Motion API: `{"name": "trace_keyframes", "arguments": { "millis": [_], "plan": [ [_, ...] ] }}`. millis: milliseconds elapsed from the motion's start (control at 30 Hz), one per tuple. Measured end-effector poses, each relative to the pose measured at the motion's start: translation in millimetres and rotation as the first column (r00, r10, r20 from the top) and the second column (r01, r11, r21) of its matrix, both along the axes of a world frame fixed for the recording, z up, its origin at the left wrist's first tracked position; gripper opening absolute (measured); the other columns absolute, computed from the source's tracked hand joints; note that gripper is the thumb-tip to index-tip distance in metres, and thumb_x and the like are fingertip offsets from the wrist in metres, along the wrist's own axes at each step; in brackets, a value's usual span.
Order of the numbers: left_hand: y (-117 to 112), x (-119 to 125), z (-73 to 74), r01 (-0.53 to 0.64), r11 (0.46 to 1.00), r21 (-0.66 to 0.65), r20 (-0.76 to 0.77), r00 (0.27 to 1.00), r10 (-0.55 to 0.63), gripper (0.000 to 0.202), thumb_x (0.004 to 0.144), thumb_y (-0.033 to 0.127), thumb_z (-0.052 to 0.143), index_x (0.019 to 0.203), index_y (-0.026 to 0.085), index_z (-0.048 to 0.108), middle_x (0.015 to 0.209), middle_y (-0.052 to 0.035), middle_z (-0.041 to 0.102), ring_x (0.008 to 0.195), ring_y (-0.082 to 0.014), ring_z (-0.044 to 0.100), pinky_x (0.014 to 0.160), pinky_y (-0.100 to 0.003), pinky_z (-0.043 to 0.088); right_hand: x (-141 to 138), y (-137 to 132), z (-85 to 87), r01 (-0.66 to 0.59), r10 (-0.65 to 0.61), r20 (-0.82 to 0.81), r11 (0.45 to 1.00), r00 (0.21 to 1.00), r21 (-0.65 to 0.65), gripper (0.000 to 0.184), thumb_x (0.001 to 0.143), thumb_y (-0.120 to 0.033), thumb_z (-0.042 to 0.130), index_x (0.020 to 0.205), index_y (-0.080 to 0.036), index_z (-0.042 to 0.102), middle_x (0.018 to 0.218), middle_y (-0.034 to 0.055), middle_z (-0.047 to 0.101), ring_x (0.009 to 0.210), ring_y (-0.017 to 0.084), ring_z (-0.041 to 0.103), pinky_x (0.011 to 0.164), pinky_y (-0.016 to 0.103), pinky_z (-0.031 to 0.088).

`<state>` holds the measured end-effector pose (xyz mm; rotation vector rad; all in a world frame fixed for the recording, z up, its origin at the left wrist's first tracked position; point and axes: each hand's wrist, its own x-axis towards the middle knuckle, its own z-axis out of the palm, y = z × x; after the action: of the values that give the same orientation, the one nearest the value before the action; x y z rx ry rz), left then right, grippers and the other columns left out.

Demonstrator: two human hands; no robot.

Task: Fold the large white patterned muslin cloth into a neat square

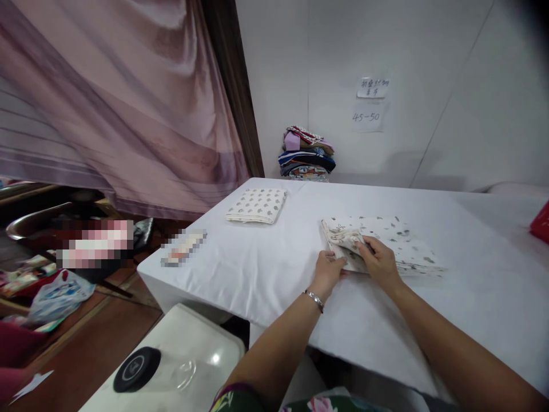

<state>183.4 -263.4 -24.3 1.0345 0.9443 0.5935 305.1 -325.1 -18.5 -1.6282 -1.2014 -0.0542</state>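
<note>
A white cloth with small grey and black prints (386,237) lies in folded layers on the white-covered table (240,269). My left hand (328,270) grips its near left edge, thumb on top and fingers partly hidden beneath. With my right hand (378,260) I pinch a bunched, turned-over part of the same cloth, close to the left hand. Farther back on the left rests a second white cloth (257,206), folded into a neat rectangle with rows of grey prints. Nothing touches that one.
A stack of folded fabrics (306,154) stands by the wall behind the table. A blurred flat item (184,249) lies near the table's left edge. Below left is a white surface with a black round object (137,369). Something red (541,223) sits far right.
</note>
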Motion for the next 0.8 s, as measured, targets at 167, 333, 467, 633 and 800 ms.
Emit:
{"name": "trace_keyframes", "arguments": {
  "millis": [167,333,467,633,800],
  "plan": [
    [-6,-2,3.5,-0.042,0.999,-0.005,0.087,0.995,0.042,0.047,0.069,0.022,0.067,0.106,0.016,0.039,0.075,-0.0009,0.061,0.051,-0.0126,0.061,0.050,-0.024,0.049,-7,-7,-9.5,-0.170,0.174,0.066,0.983,0.983,-0.063,0.023,0.087,-0.035,0.047,0.096,-0.019,0.060,0.090,0.0042,0.063,0.080,0.017,0.057,0.071,0.028,0.044],
    [-11,-7,6.7,-0.061,0.996,-0.059,0.138,0.988,0.069,0.047,0.068,0.017,0.065,0.108,0.015,0.039,0.076,-0.0009,0.061,0.055,-0.0134,0.062,0.055,-0.026,0.051,-10,-12,-14.5,-0.221,0.225,0.025,0.970,0.974,-0.100,0.022,0.087,-0.036,0.047,0.098,-0.022,0.061,0.096,0.0045,0.063,0.087,0.018,0.058,0.076,0.029,0.045],
    [-14,-13,9.1,-0.061,0.993,-0.099,0.200,0.976,0.080,0.053,0.066,0.017,0.068,0.110,0.014,0.040,0.078,-0.0024,0.060,0.062,-0.0149,0.062,0.061,-0.029,0.052,-10,-14,-14.9,-0.261,0.264,0.010,0.960,0.965,-0.105,0.023,0.087,-0.036,0.047,0.099,-0.022,0.061,0.100,0.0057,0.063,0.091,0.020,0.058,0.080,0.031,0.045],
    [-14,-17,5.5,-0.031,0.994,-0.100,0.245,0.968,0.055,0.058,0.065,0.025,0.073,0.113,0.014,0.042,0.081,-0.0047,0.059,0.065,-0.0155,0.062,0.064,-0.031,0.052,-11,-17,-15.1,-0.293,0.294,-0.014,0.947,0.956,-0.133,0.023,0.086,-0.033,0.049,0.102,-0.022,0.061,0.101,0.0049,0.063,0.093,0.019,0.057,0.081,0.032,0.045],
    [-13,-20,-0.6,-0.011,0.999,-0.051,0.210,0.978,0.022,0.057,0.067,0.027,0.072,0.113,0.015,0.041,0.079,-0.0028,0.058,0.066,-0.0153,0.062,0.064,-0.030,0.051,-9,-19,-13.4,-0.339,0.332,-0.068,0.920,0.941,-0.198,0.024,0.083,-0.032,0.053,0.103,-0.023,0.061,0.104,0.0046,0.062,0.095,0.020,0.057,0.082,0.032,0.046]
  ]
}}
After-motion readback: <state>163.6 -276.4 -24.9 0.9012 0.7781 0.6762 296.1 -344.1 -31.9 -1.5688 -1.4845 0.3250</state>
